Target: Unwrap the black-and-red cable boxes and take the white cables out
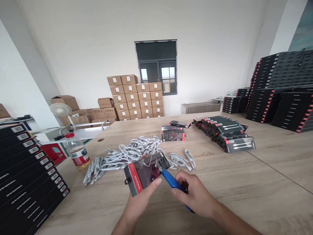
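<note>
My left hand (143,197) is closed around a black and red cable package (144,173), held tilted above the table with its thumb on the front. In my right hand (193,192) is a blue utility knife (172,179), its tip pointing up and left at the package. The tip meets or nearly meets the package's printed face; I cannot tell whether it cuts in. Behind the package lies a loose pile of coiled white cables (133,150). A few more white coils (179,160) rest just beyond the knife.
Small stacks of similar packages (173,135) stand farther back, with a longer leaning row (226,130) to the right. Black boxes rise at the left (26,182) and right (264,101). A red-capped bottle (77,151) stands left of the cables. Brown cartons (138,101) are stacked by the wall.
</note>
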`<state>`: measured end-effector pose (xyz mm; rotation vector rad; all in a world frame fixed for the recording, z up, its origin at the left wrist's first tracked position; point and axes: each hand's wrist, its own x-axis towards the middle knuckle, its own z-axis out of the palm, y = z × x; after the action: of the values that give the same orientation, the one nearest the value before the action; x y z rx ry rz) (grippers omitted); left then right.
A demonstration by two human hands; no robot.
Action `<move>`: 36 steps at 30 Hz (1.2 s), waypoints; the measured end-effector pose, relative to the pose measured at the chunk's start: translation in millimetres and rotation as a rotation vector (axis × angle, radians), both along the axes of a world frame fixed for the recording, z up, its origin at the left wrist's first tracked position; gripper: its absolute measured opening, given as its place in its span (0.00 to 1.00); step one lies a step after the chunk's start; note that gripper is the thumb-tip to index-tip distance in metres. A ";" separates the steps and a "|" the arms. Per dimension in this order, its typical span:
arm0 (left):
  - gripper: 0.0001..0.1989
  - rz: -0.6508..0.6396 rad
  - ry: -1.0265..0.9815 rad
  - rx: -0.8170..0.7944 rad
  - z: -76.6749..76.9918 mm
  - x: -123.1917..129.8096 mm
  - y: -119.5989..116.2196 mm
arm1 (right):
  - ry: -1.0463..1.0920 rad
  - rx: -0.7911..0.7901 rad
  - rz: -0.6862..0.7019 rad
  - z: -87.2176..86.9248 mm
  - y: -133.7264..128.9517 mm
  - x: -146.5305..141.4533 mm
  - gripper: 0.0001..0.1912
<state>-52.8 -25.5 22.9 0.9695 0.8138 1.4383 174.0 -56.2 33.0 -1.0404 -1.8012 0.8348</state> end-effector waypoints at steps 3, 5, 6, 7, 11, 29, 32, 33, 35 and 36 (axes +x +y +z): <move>0.19 0.157 0.153 0.008 3.9 11.6 -5.3 | 0.020 -0.020 0.005 0.3 -1.6 -3.3 0.08; 0.18 0.185 0.211 0.010 6.0 19.8 -10.3 | 0.048 -0.038 -0.055 -0.7 0.8 -7.7 0.08; 0.17 0.176 0.238 0.005 6.1 23.6 -13.2 | 0.063 -0.039 -0.105 -1.1 3.8 -9.5 0.08; 0.15 0.150 0.276 -0.007 5.3 26.8 -16.3 | 0.083 -0.030 -0.169 -1.0 8.0 -10.1 0.09; 0.13 0.009 0.428 -0.025 -4.6 32.4 -24.4 | 0.226 0.031 -0.449 5.0 31.0 9.4 0.17; 0.24 -0.134 -0.170 -0.191 21.1 23.9 -2.3 | -0.812 -0.387 -0.856 2.9 42.4 137.2 0.09; 0.21 -0.114 -0.173 -0.237 23.3 22.9 -3.1 | -0.769 -0.270 -0.854 5.4 41.3 122.9 0.11; 0.19 -0.124 -0.163 -0.254 23.5 23.0 -4.1 | -0.700 -0.200 -0.810 6.3 39.7 112.2 0.13; 0.16 -0.153 -0.134 -0.279 22.9 24.3 -6.6 | -0.491 -0.072 -0.594 7.1 33.2 83.4 0.18; 0.16 -0.170 -0.120 -0.287 22.4 25.4 -7.6 | -0.386 -0.033 -0.448 6.8 28.5 67.3 0.20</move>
<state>-27.4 -33.2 45.3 0.7092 0.8030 1.1834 241.3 -27.7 39.9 -1.6355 -1.7575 0.4075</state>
